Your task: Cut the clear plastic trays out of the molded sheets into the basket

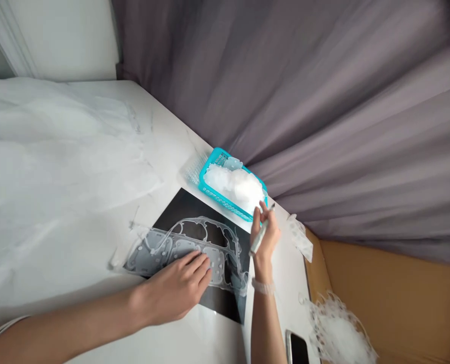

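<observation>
My left hand (185,283) lies with its fingers stretched out on a translucent moulded plastic sheet (154,253), pressing it onto a black mat (232,306). Rounded panels with small dots fill the lower part of the sheet; an open, looping frame with holes makes up its upper part. Just right of the mat, my right hand (266,232) is raised and closed around a pale pen-like tool (258,240), its dark tip pointing up and right. Beyond that hand stands a turquoise basket (227,205) heaped with white, translucent pieces (238,184).
White translucent sheeting (58,167) spreads over the left of the white table (285,283). A crumpled white packet (301,237) lies at the right edge. Near a phone (298,349), tangled clear plastic scraps (341,331) hang over a cardboard box (395,298). Grey curtain borders the back.
</observation>
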Motion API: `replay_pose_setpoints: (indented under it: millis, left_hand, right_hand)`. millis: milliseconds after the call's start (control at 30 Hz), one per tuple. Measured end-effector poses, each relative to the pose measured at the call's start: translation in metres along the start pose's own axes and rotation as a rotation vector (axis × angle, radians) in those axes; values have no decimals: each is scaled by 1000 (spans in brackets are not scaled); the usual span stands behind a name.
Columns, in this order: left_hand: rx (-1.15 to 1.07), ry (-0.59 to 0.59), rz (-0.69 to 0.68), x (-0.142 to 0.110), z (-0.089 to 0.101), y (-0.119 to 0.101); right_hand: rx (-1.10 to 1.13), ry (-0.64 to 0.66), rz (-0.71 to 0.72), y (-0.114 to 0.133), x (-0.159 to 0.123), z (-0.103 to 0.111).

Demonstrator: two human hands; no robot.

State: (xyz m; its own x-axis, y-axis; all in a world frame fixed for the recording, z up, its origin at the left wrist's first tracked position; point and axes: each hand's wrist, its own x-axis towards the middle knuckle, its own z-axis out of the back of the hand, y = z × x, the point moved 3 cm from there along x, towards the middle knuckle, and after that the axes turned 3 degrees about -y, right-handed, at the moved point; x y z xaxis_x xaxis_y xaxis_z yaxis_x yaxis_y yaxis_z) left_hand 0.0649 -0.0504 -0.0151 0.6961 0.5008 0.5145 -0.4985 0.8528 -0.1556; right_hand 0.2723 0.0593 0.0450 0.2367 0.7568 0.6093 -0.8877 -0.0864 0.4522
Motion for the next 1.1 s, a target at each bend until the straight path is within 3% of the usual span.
replay_pose_setpoints:
  millis: [67, 167, 233, 333, 467, 667, 800, 900, 967, 1100]
  left_hand:
    - [48, 21, -27, 0, -1, 2]
    - [33, 61, 11, -1, -6, 7]
    - [14, 77, 18, -3, -9, 9]
    - [2, 98, 9, -4, -14, 9]
    - [-81, 73, 45, 0, -19, 10]
    - [-199, 57, 49, 4, -22, 14]
    - [-230, 82, 15, 1, -15, 24]
    - [-297, 124, -4, 1, -10, 32]
    - [-401, 126, 24, 1, -7, 38]
    - [-595, 146, 141, 1, -3, 50]
  right_hand:
    - [-24, 57, -35, -4, -31, 28]
    - [-13, 246, -140, -16, -77, 59]
    - [4, 322, -203, -24, -104, 68]
    - [3, 325, -172, -33, -129, 69]
    - [-8, 264, -92, -46, -126, 55]
    - [32, 140, -173, -64, -82, 36]
    - [98, 11, -308, -46, -85, 52]
    - [422, -19, -509, -22, -107, 63]
    - [602, 71, -628, -3, -124, 60]
    - [586, 287, -676, 28, -146, 44]
